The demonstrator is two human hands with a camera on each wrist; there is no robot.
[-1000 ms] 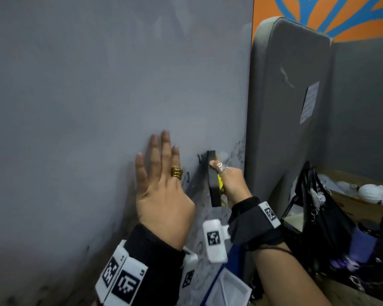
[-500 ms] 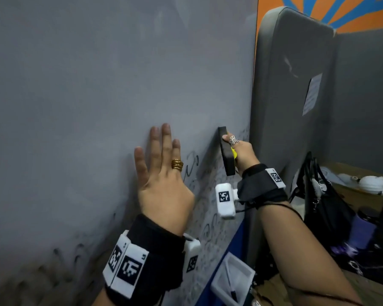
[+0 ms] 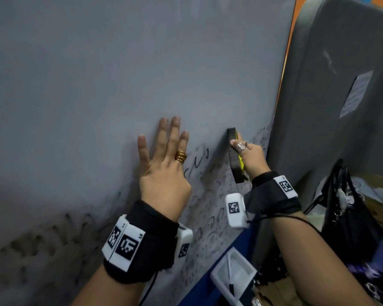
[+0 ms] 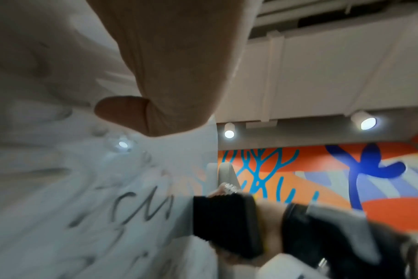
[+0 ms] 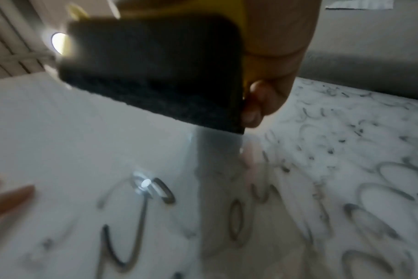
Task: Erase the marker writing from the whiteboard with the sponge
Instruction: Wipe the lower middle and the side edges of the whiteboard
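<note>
Since a second ago my right hand (image 3: 250, 155) has raised the black-and-yellow sponge (image 3: 234, 155) up the whiteboard (image 3: 97, 74); fingers pinch its yellow back; it looks soft and light; left hand (image 3: 164, 168) lies flat, holding nothing.

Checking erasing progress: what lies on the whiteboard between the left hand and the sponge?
Head view: unerased marker writing on the whiteboard, between left hand and sponge.

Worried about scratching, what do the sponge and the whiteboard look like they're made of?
Sponge: a dark, fuzzy, felt-like pad on a yellow backing, probably foam; it looks soft. Whiteboard: smooth and glossy, since it mirrors a ceiling lamp; whether coated metal or laminate cannot be told.
</note>
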